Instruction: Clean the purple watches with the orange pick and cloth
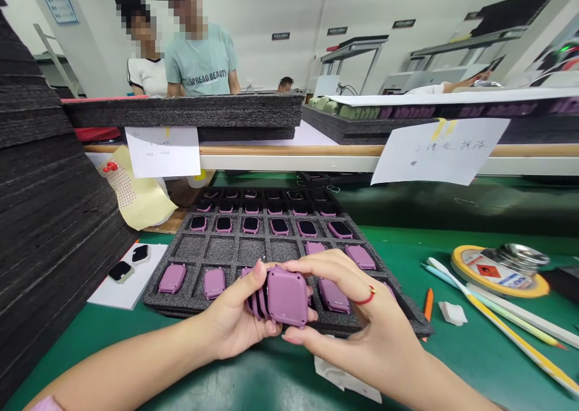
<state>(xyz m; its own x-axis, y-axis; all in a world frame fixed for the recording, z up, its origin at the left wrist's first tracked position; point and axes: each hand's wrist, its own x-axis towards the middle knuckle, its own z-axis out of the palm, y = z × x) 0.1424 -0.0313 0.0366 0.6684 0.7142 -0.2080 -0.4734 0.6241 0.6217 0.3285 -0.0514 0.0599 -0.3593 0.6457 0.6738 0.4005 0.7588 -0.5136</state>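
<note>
My left hand (230, 320) is wrapped round a small stack of purple smartwatch cases (259, 305), thumb on top and fingers underneath. At the front of the stack, a purple watch case (288, 295) faces me with its plain flat side. The thumb and fingers of my right hand (366, 308) pinch that front case by its top and bottom edges. Both hands are above the near edge of a black foam tray (230, 249). Its pockets hold several watches with dark screens (279, 226) at the back and purple cases (172, 277) nearer me.
Two pale watches (121, 271) lie on white paper at left, beside tall stacked black foam (27, 218). At right are a yellow tape roll (461, 260), a metal-topped container (520, 257), brushes (511, 320) and an orange stick (428, 305). A shelf (325, 162) crosses behind; people stand beyond.
</note>
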